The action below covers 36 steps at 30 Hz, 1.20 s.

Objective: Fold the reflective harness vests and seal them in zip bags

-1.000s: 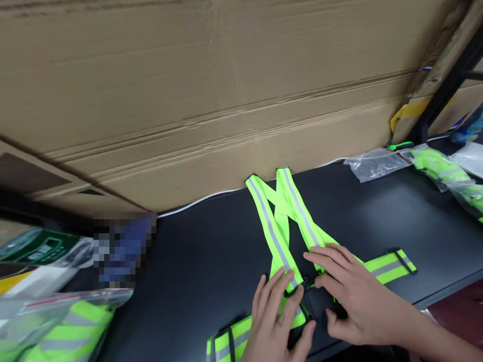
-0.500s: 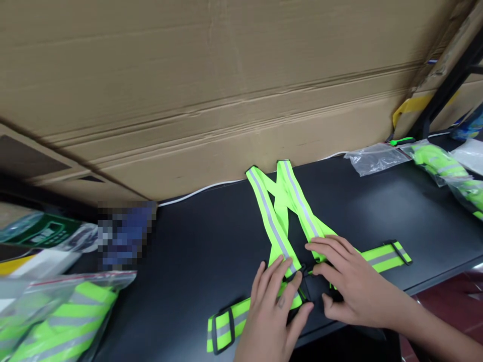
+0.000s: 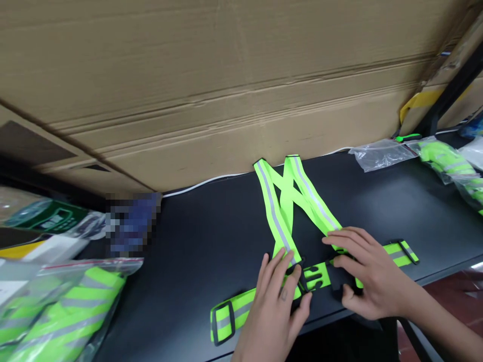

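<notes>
A neon-green harness of reflective straps (image 3: 270, 206) lies on the black table, its straps crossing towards the cardboard. My left hand (image 3: 272, 301) is over the left strap and waist belt, fingers bent onto them beside the black buckle prongs (image 3: 312, 270). Gripping the harness at the right strap's lower end, my right hand (image 3: 372, 274) has its thumb and fingers around the dark buckle part (image 3: 337, 275). Green webbing shows between the two buckle parts. Black adjuster slides sit near the left belt end (image 3: 223, 322) and right belt end (image 3: 408, 251). My fingers partly hide the belt.
Tall cardboard (image 3: 245, 120) stands along the back of the table (image 3: 181, 241). Bagged green straps (image 3: 71, 311) lie at left, with more bagged straps (image 3: 447, 156) at far right. A clear plastic bag (image 3: 381, 155) and a green-handled tool (image 3: 409, 137) are at the back right.
My right hand has moved right with the strap's lower end, widening the gap at the buckle. Prongs and green webbing now show there. My left hand stays on the left strap.
</notes>
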Motion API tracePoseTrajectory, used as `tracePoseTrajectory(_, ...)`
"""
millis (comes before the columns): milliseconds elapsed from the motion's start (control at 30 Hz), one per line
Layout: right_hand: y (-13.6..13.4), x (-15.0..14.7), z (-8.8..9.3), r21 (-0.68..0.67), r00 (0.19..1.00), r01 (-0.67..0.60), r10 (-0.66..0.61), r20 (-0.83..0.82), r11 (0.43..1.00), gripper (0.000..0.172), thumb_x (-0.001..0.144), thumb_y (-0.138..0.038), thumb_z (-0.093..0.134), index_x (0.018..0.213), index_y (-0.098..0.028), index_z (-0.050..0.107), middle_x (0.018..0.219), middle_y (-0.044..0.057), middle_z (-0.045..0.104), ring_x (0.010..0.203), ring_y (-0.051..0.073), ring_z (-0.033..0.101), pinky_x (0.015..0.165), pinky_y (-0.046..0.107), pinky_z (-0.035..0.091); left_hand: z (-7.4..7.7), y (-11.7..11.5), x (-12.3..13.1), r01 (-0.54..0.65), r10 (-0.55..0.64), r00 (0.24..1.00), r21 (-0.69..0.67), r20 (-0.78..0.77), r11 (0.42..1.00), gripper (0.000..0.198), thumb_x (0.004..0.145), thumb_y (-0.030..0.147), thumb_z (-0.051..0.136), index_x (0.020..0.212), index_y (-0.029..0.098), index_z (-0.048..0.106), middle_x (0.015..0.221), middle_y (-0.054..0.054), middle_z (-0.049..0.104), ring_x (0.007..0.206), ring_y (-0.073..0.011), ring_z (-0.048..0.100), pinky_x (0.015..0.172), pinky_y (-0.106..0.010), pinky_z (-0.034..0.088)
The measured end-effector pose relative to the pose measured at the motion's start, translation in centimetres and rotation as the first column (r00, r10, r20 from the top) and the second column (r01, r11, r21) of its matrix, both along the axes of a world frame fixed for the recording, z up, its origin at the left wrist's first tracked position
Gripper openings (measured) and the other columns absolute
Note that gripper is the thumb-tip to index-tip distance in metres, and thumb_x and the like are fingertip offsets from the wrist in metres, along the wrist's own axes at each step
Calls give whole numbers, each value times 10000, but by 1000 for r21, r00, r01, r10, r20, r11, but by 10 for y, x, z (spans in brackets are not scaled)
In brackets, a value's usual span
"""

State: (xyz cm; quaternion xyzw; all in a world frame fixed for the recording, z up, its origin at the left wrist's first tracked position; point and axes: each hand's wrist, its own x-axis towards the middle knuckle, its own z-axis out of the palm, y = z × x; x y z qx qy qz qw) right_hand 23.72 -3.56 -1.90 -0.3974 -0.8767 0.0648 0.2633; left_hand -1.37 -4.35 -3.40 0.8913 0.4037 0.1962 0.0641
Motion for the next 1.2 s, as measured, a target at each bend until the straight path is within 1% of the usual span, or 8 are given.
tracePoseTrajectory(167,-3,17,2,-15,991,33,-30,133,999,249,807,-178,608,1056,-167,611,1444,200,494,1329,347,476,1040,551,452,4,-2,2,-36,37,999,-35,14,999,307,954,212,533,1257,167,552,1388,-149,595,1390,-314,498,1132,-595,454)
tracePoseTrajectory(400,-13,12,0,-19,988,-47,50,148,999,451,934,-276,628,1369,-199,538,1592,175,336,1473,334,322,1100,517,438,7,-1,8,-22,19,996,-33,-90,999,469,957,351,572,1401,217,505,1428,-138,550,1396,-345,468,1116,-653,423)
tracePoseTrajectory(533,-17,22,1,-32,1000,-11,11,18,999,751,915,-431,663,1512,-108,341,1532,220,418,1438,313,383,1113,479,436,11,-2,7,-17,15,996,-17,-88,1000,462,958,345,585,1394,211,519,1433,-152,537,1411,-355,438,1118,-668,396)
tracePoseTrajectory(600,-20,33,3,-16,998,58,-58,-34,998,800,881,-456,704,1493,-83,349,1462,221,497,1392,317,435,1103,475,436,14,-3,9,-7,7,998,0,-60,1000,489,951,358,597,1394,171,511,1440,-171,534,1424,-366,415,1141,-680,353)
tracePoseTrajectory(733,-26,58,5,14,983,157,-157,93,988,562,865,-400,743,1336,-163,546,1249,135,658,1246,317,554,1080,507,413,18,1,22,85,-86,995,-20,-41,996,531,970,379,588,1428,136,475,1442,-145,564,1434,-344,412,1186,-626,331)
tracePoseTrajectory(867,-28,77,0,-61,965,218,-206,163,974,296,912,-360,699,1166,-222,637,1160,86,679,1109,278,609,953,459,473,12,12,33,153,-152,988,-102,20,983,362,1011,372,537,1337,218,567,1265,-60,684,1330,-290,541,1173,-586,377)
tracePoseTrajectory(1000,-27,99,-7,-135,969,213,-192,157,968,321,910,-391,705,1186,-244,637,1164,85,651,1077,266,597,904,440,481,8,18,34,156,-142,984,-138,105,978,252,990,319,576,1225,233,611,1210,-58,680,1273,-274,576,1163,-586,383)
tracePoseTrajectory(1200,-21,137,-11,-224,973,228,-211,98,948,339,870,-464,735,1133,-259,672,1100,81,660,1020,262,601,857,426,491,9,19,33,169,-155,982,-140,108,976,208,935,221,589,1142,213,584,1186,-80,653,1255,-274,574,1160,-590,379)
